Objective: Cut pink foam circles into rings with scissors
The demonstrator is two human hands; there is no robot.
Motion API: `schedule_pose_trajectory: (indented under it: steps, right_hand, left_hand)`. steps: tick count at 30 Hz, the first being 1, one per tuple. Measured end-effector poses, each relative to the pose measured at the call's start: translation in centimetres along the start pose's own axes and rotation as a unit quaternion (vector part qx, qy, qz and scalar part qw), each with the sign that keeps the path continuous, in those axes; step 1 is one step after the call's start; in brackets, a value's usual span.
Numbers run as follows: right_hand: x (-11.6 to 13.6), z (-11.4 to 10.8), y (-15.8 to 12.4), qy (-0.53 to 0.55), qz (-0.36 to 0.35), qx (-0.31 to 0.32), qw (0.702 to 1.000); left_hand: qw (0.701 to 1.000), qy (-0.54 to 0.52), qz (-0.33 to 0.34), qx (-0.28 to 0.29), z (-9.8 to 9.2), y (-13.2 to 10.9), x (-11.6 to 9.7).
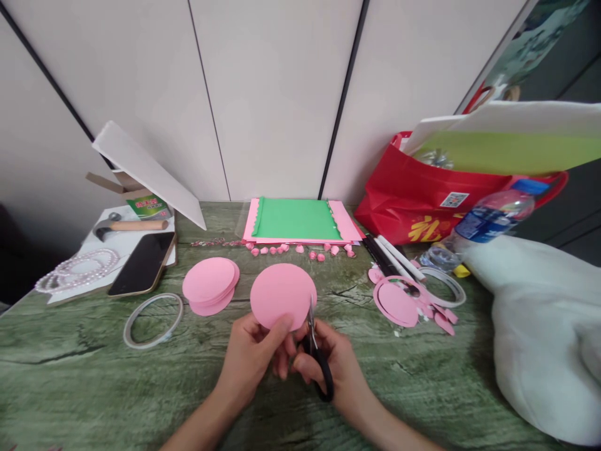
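The left hand [256, 354] pinches the lower edge of a pink paper circle [282, 294], held just above the green table [94, 388]. The right hand [328, 363] is closed around black-handled scissors [315, 351] (blades at the circle's right edge). A stack of pink circles [210, 285] lies just left, a tape ring [153, 319] farther left.
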State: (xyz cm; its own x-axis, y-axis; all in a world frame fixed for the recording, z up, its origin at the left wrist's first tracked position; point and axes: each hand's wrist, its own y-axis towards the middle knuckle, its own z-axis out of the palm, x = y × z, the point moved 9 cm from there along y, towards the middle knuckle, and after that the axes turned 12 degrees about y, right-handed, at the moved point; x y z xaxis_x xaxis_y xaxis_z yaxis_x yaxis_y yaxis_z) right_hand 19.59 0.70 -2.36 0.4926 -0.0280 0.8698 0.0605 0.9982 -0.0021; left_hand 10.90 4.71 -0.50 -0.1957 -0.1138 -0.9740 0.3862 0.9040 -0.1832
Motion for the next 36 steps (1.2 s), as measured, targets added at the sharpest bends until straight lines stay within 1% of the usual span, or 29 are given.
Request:
schedule_pose_trajectory:
  steps: [2,5,9,14,27,36]
  right_hand:
    - [-0.3,0.1,-0.1,0.015,0.004,0.001,1.000]
    - [-0.7,0.1,-0.1,0.025,0.007,0.007,1.000]
    - [0.0,0.0,0.1,0.016,-0.013,0.003,1.000]
    - [0.7,-0.2,0.1,0.004,-0.020,-0.010,1.000]
    - [0.1,-0.1,0.2,0.018,-0.022,0.015,0.999]
    - [0.1,-0.3,0.1,0.012,-0.016,0.001,1.000]
  left_hand:
    - [1.000,0.006,-0.002,0.009,0.1,0.0,0.1]
    - [0.999,0.038,-0.006,-0.002,-0.1,-0.1,0.0]
    - [0.998,0.062,-0.008,-0.016,-0.3,-0.2,-0.3]
    - [0.998,0.066,-0.003,-0.009,-0.2,-0.1,-0.4]
    - [0.998,0.056,0.000,-0.012,-0.2,-0.1,-0.2]
    - [0.998,0.060,0.003,-0.013,-0.4,0.0,-0.5]
